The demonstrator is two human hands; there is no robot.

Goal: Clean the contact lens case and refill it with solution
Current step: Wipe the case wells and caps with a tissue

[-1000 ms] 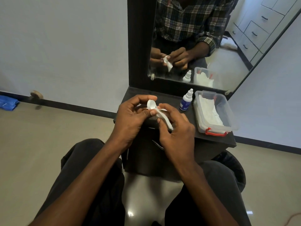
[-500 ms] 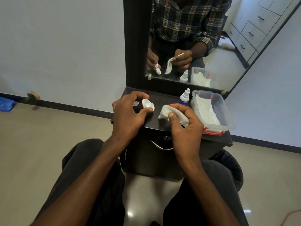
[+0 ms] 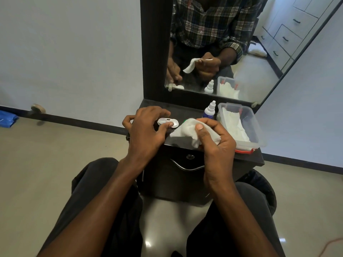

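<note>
Your contact lens case (image 3: pixel 168 122) lies on the table (image 3: pixel 185 110), left hand (image 3: pixel 145 130) fingers pinching it. At its 3 o'clock, your right hand (image 3: pixel 216 140) fingers clutch the tissue (image 3: pixel 187 131); solution bottle (image 3: pixel 209 110) at 1 o'clock.

Both hands — left (image 3: pixel 146 130), right (image 3: pixel 215 140) — forward, fingers curled

I count two hands in my view: left hand (image 3: pixel 146 130) and right hand (image 3: pixel 216 143). One contact lens case (image 3: pixel 168 122), two wells visible on it. One white tissue (image 3: pixel 193 133) held. One solution bottle (image 3: pixel 209 110). One clear plastic box (image 3: pixel 259 134) with more tissue sheets inside, number unclear. One dark cabinet (image 3: pixel 185 175), one drawer handle (image 3: pixel 187 166), one mirror (image 3: pixel 241 75). One blue item (image 3: pixel 7 120) on floor.
</note>
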